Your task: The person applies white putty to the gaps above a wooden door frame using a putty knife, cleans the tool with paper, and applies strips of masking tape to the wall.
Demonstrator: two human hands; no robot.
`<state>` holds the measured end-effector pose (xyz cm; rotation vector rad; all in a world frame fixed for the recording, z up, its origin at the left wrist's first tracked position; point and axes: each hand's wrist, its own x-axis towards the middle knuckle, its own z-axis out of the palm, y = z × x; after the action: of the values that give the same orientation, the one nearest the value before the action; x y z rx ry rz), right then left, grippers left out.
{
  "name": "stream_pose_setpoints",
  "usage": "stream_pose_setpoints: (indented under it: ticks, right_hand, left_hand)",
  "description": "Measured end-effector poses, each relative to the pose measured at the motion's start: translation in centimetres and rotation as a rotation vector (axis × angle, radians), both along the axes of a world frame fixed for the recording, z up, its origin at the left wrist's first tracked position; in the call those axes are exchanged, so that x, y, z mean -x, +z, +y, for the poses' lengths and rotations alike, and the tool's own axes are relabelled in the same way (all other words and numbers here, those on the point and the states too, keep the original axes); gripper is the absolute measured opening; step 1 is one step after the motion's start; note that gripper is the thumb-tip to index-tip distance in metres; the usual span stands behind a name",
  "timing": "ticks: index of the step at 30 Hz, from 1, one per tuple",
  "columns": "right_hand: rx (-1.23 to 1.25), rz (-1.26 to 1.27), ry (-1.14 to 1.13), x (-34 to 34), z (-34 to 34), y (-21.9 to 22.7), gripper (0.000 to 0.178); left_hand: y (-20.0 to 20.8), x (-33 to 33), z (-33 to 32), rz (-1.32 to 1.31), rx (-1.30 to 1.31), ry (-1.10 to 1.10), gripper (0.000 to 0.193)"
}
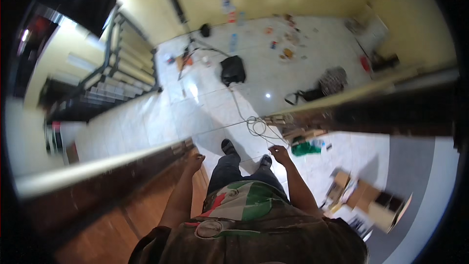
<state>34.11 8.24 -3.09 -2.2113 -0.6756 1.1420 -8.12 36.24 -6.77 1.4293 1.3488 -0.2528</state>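
Note:
I stand in a doorway on a white tiled floor, both arms bent forward. My left hand [197, 161] is curled beside the edge of the brown wooden door [88, 186]; whether they touch I cannot tell. Over the floor on the right, my right hand [279, 154] has its fingers drawn together. Blur and small size hide whether either hand holds anything. A loosely coiled grey cable [259, 127] lies ahead of my feet and runs to a black bag [232, 70]. Just right of my right hand is a green plastic bag or cloth [306, 149].
Opened cardboard boxes [371, 198] lie at the lower right. A dark stair railing [110, 54] borders the floor on the left. Farther off are a tripod-like stand [188, 44], scattered small items [288, 51] and a patterned bag [333, 80]. A dark wooden frame [371, 110] juts in at right.

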Motion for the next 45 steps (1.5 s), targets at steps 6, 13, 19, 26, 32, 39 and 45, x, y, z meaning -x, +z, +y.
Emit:
stream_pose_setpoints:
  ticks: [6, 13, 19, 26, 32, 39, 45]
  right_hand:
    - [0.055, -0.116, -0.278, 4.6, -3.7, 3.0, 0.034]
    - [0.244, -0.241, -1.162, 21.2, -24.4, -0.6, 0.038]
    - [0.510, -0.019, -1.822, 43.0, -29.5, 0.7, 0.042]
    - [0.501, 0.327, -1.965, 56.6, -17.6, -6.4, 0.037]
    - [-0.033, 0.902, -2.007, 52.8, -14.7, -5.9, 0.030]
    - [0.267, 0.303, -2.069, 48.8, -30.1, -4.0, 0.030]
    - [0.007, -0.019, -2.640, 45.4, -43.2, -0.4, 0.025]
  left_hand:
    - [-0.2, -3.1, 9.1, -0.067, -0.183, -0.859, 0.046]
    - [3.2, -15.9, 13.4, 0.053, 0.006, -1.582, 0.036]
    - [3.8, -31.4, 9.2, 0.057, -0.066, -1.966, 0.031]
    - [2.2, -43.2, -10.2, 0.137, 0.067, -1.535, 0.027]
    - [3.9, -43.0, -28.2, 0.187, 0.146, -2.041, 0.040]
    - [6.5, -48.6, -45.6, 0.127, 0.231, -1.928, 0.043]
    - [1.8, -58.0, -49.8, 0.108, 0.067, -2.149, 0.030]
